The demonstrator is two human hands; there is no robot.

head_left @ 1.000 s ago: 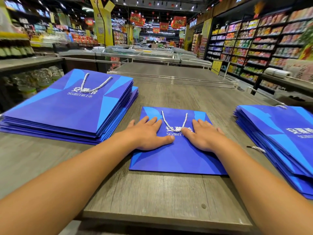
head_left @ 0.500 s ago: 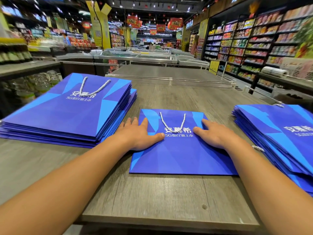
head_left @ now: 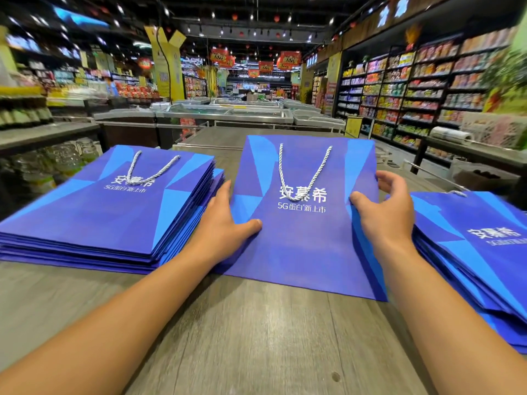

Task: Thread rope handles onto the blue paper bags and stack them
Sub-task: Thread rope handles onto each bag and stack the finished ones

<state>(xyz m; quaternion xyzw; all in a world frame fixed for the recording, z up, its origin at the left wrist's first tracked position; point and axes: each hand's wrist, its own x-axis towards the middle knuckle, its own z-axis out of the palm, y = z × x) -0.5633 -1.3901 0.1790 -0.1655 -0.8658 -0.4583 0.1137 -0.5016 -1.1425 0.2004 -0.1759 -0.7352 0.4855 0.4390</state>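
A flat blue paper bag (head_left: pixel 305 240) with a white rope handle (head_left: pixel 302 172) is tilted up off the wooden table, far edge raised. My left hand (head_left: pixel 225 223) grips its left edge, thumb on the front and fingers behind. My right hand (head_left: pixel 387 209) grips its right edge the same way. To the left lies a tall stack of blue bags with handles (head_left: pixel 114 212). A second pile of blue bags (head_left: pixel 473 252) lies to the right, fanned out.
The grey wooden table (head_left: pixel 242 337) runs forward to a metal rail. A loose bit of white rope (head_left: pixel 457 193) shows at the right pile's far corner. Freezer chests (head_left: pixel 228 112) stand beyond, and shop shelves (head_left: pixel 422 89) line the right.
Both hands slid from pressing flat on the bag's front to its side edges and took hold. The bag has lifted off the table and tilted toward me.
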